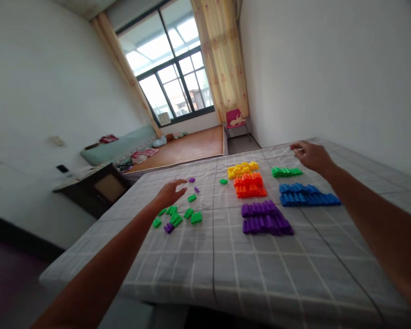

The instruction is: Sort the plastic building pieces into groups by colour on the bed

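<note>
My left hand (172,193) is over the table's left part with fingers apart and nothing in them, near small purple pieces (191,180) and scattered green pieces (175,220). My right hand (310,154) hovers at the far right, its fingers spread and holding nothing, beyond a row of green pieces (287,172). Blue pieces (306,196) lie in rows below that green row. Yellow pieces (242,169), orange pieces (249,185) and purple rows (265,218) are grouped right of centre. One green piece (223,181) lies apart, left of the yellow group.
A grey checked cloth (192,260) covers the table. Behind it are a low bed (195,142) and a pink chair (233,118). A dark cabinet (99,187) stands at the left, and a white wall runs along the right.
</note>
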Motion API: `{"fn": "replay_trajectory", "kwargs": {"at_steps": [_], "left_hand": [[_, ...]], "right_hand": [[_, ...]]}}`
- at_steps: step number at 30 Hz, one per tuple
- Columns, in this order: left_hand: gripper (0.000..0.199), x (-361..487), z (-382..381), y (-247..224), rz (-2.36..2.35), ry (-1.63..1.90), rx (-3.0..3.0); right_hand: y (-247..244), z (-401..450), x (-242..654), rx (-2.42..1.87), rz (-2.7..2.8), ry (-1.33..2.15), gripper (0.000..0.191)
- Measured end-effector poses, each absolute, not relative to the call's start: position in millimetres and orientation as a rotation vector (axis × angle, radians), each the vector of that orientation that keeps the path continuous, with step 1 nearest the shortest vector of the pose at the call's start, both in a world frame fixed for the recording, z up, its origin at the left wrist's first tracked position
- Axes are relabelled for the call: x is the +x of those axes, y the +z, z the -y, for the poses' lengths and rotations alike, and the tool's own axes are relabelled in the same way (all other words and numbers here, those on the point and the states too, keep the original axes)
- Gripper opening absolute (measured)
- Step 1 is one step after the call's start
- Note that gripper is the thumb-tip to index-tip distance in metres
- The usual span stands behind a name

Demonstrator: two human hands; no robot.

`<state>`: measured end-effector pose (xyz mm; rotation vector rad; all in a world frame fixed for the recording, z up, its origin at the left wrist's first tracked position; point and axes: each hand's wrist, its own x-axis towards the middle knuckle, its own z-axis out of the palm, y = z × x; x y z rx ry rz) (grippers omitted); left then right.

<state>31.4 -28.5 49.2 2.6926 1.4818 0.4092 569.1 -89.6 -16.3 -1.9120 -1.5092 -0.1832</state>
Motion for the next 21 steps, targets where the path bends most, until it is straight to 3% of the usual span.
{"fn": "replay_trajectory", "kwargs": {"at_steps": [3,6,13,17,21], "left_hand": [[0.040,-65.2,42.7,34.3,-1.708,0.306,2.367],[0.039,-106.2,60.0,20.0,-1.680,0.251,2.200],[0.037,-68.8,72.8,-19.3,-1.281,0.227,2.469],[0.040,-42.3,69.2,-40.7,-1.214,0.234,2.653],[0.049,-32.5,61.1,-45.2,-1.137,0.277,2.645]], "right_hand": [[7.0,93.3,495.4,-1.716,1.710,-0.097,0.024],[10.2,97.4,405.4,-1.513,2.043,0.125,0.024],[-23.1,105.3,245.3,-1.322,2.539,0.420,0.030],[-41.8,100.9,206.8,-1.399,2.573,0.356,0.038],[-45.4,89.4,204.9,-1.259,2.626,0.296,0.032]]}}
